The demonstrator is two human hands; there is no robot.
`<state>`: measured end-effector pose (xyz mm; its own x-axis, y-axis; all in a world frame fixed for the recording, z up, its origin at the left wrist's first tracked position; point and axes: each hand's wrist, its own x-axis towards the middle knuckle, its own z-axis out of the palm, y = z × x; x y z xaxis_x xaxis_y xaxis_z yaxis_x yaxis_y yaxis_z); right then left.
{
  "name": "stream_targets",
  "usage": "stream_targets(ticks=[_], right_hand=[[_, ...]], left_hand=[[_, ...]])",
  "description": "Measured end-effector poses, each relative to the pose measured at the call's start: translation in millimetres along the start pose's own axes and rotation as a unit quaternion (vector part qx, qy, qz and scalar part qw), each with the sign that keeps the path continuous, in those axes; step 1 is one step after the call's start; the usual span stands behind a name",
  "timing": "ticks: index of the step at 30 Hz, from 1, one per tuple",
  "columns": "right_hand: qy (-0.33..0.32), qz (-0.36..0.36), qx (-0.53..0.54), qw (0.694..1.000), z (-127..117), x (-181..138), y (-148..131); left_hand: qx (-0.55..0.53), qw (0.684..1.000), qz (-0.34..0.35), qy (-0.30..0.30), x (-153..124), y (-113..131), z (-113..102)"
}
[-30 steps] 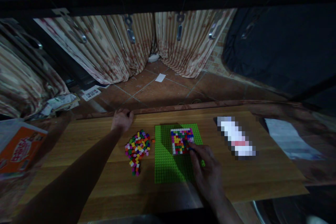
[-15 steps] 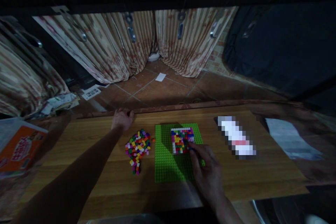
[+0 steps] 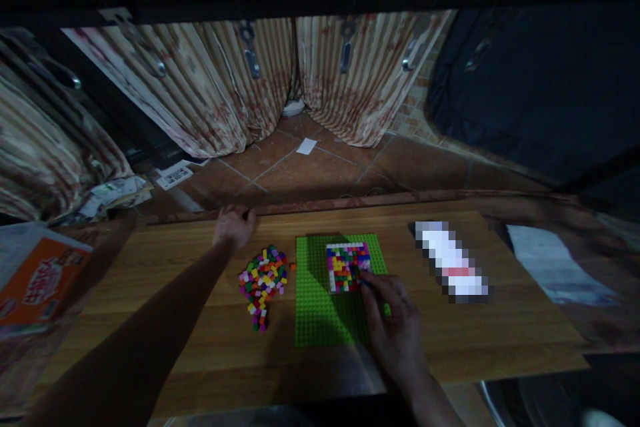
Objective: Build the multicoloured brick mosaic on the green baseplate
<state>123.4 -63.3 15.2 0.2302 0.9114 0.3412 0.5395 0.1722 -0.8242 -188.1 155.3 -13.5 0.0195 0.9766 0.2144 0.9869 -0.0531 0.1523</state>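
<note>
My right hand is closed in a pinch over the right edge of a multicoloured brick panel. A small dark-blue brick shows at its fingertips, largely covered by them. White bricks line the panel's top and left sides. Under the panel lies a green studded baseplate, partly covered by my hand and its shadow. At the table's far edge rests my left hand, its fingers mostly hidden. Between that hand and the baseplate is a loose pile of small coloured bricks.
A single orange brick lies by the baseplate's left edge on the wooden table. A blurred-out white object is to the right. Beyond the table are a paper sheet, an orange-labelled box and striped curtains.
</note>
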Motion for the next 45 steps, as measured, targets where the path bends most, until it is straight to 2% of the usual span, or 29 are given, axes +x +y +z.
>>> stream_targets(ticks=[16,29,45], right_hand=[[-0.011,-0.002,-0.02,1.0,-2,8,-9],[0.014,-0.008,-0.04,0.999,10,16,-13],[0.007,-0.018,-0.09,0.996,17,23,-12]], left_hand=[[0.005,1.0,-0.001,-0.001,0,1,0],[0.002,1.0,0.002,-0.01,0,0,1],[0.006,1.0,0.002,0.004,-1,0,2]])
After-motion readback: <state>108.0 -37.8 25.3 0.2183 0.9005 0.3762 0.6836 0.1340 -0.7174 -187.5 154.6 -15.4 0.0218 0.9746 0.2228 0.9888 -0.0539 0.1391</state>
